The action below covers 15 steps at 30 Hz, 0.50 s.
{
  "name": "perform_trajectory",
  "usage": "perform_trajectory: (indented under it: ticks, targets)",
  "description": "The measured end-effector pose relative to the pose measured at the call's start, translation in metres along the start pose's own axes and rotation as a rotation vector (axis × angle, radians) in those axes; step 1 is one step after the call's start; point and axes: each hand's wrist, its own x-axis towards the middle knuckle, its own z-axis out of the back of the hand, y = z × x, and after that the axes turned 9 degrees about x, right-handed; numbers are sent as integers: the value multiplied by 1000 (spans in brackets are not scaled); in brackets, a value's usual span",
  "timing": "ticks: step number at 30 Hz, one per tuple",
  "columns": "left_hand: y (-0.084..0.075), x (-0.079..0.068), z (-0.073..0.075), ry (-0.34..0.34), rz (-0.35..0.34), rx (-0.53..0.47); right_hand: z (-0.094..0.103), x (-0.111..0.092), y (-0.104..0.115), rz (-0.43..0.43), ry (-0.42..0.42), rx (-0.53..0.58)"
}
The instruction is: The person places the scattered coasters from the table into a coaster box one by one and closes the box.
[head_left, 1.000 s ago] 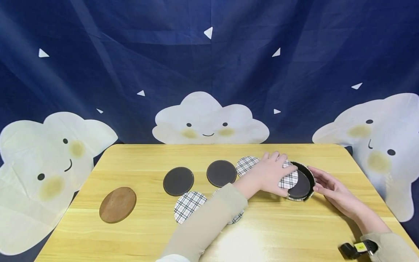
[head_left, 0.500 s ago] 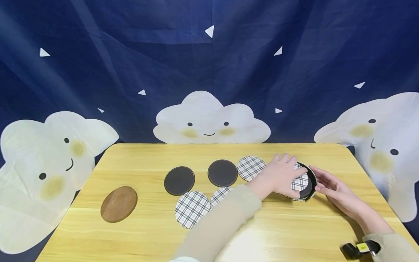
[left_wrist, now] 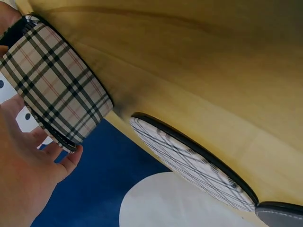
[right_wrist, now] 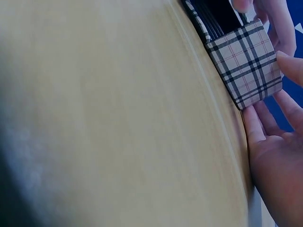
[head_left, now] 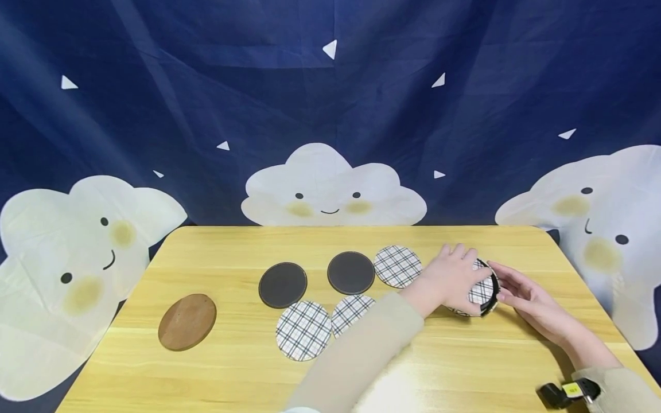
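Observation:
A white plaid coaster (head_left: 481,291) lies in the mouth of a round plaid coaster holder (left_wrist: 61,80), which has a black lining. My left hand (head_left: 454,282) reaches over the coaster and holds it by its edge, with fingers at the holder's rim; the back of the hand hides part of both. From the right side my right hand (head_left: 532,305) grips the holder, thumb on the near side and fingers at the far side. In the right wrist view the holder (right_wrist: 248,61) shows an opening with dark layers inside.
More coasters lie on the wooden table (head_left: 232,373): plaid ones (head_left: 397,267) (head_left: 303,331) (head_left: 352,312), black ones (head_left: 351,273) (head_left: 283,285), and a brown disc (head_left: 187,322) at the left. Behind the table hangs a blue cloth (head_left: 330,103) with clouds.
My left hand has moved right with the plaid coaster, which now covers most of the holder's dark interior. The right hand stays at the holder's side.

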Motion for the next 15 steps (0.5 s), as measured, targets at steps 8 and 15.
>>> perform_trajectory:
  ticks: [8,15]
  targets:
    - [-5,0,-1,8,-10,9,-1,0,0,5,-1,3]
    - [-5,-1,-2,9,-2,0,-1,0,-1,17,3,5]
